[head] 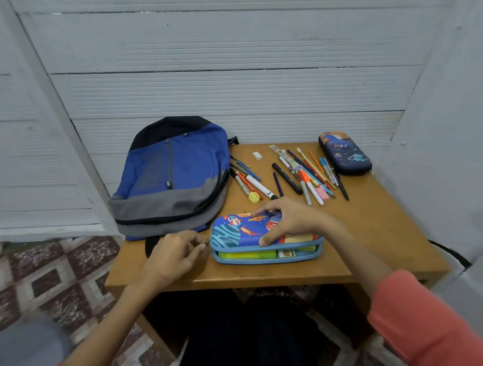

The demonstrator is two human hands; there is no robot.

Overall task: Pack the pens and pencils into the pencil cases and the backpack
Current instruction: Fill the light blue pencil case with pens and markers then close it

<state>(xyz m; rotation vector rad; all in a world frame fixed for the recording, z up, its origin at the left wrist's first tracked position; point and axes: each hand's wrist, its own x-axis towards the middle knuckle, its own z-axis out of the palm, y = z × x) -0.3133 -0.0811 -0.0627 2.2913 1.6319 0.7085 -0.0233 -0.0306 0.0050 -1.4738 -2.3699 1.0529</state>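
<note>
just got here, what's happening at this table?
A person is working the zipper on the light-blue pencil case: the left hand pinches the zipper pull, and the right hand grips the case's top. The case is partly open. Pens and pencils lie loose on the table; the dark pencil case and backpack look closed.

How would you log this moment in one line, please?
left hand pinches zip pull; right hand holds blue space-print hard pencil case, partly open; loose pens and pencils on wooden table
</note>
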